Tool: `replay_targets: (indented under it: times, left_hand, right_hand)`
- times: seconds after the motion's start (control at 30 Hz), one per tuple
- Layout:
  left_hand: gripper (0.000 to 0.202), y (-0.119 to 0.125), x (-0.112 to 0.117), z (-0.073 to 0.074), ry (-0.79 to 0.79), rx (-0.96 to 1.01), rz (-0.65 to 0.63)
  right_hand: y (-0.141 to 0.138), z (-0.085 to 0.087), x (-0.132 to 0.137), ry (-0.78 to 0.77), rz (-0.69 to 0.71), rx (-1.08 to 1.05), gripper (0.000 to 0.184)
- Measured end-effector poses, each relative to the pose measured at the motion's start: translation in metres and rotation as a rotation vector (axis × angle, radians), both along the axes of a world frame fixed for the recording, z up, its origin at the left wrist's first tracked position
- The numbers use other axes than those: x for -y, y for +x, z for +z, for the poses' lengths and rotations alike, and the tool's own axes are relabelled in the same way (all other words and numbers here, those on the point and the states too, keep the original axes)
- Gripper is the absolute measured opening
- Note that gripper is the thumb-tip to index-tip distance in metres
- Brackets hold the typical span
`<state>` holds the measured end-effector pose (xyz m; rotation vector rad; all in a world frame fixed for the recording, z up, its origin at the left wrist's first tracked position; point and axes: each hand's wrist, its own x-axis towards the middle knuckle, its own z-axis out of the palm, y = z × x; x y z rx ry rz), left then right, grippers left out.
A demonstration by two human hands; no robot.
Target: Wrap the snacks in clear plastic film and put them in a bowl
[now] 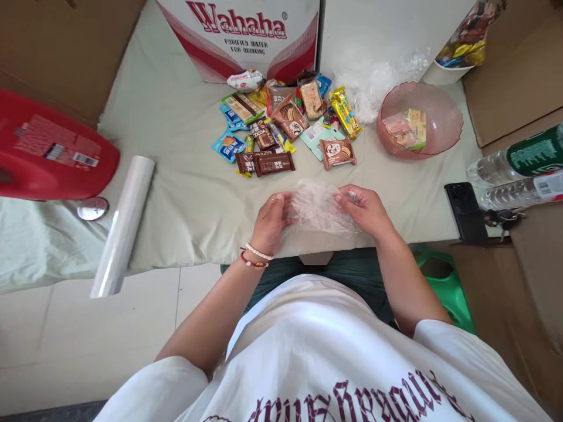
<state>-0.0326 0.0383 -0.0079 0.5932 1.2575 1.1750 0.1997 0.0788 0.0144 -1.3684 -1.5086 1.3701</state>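
A crumpled clear plastic bag (323,208) is stretched between my two hands just above the table's front edge. My left hand (270,220) pinches its left side, with bracelets on the wrist. On the other side, my right hand (363,208) grips the bag between thumb and fingers. Beyond them lies a pile of wrapped snacks, among them a dark brown bar (275,163), a brown biscuit packet (338,153) and yellow packets (344,111). A pink glass bowl (440,138) at the right holds a few wrapped snacks.
A Wahaha carton (246,38) stands behind the pile, beside more crumpled plastic (369,88). At the left are a red container (57,158) and a clear film roll (125,225) overhanging the edge. Bottles (505,164) and a phone (465,208) lie at the right.
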Motion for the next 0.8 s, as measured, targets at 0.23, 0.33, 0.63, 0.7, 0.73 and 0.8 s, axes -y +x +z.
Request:
replay_targets:
  times: [0.23,0.33,0.63,0.7,0.73,0.8]
  left_hand:
    - [0.09,0.018,0.006,0.001,0.216,-0.497,-0.153]
    - [0.04,0.019,-0.003,-0.002,0.159,-0.511,-0.199]
    - [0.038,-0.006,-0.011,-0.008,0.14,-0.387,0.036]
    - [0.051,0.002,-0.007,-0.007,0.33,-0.618,-0.078]
    - [0.059,0.006,-0.006,-0.007,0.417,-0.735,-0.153]
    - [0.054,0.015,-0.006,-0.008,0.526,-0.918,-0.279]
  right_hand:
    - [-0.013,0.003,0.015,-0.078,-0.057,-0.133,0.048]
    - [-0.008,0.005,0.016,-0.122,-0.11,-0.202,0.05]
    - [0.02,-0.013,0.017,-0.223,-0.272,-0.144,0.049]
    - [0.016,-0.015,0.02,-0.233,-0.267,-0.138,0.048]
    - [0.014,-0.015,0.02,-0.236,-0.259,-0.133,0.047]
    - [0.01,-0.014,0.021,-0.236,-0.245,-0.117,0.046]
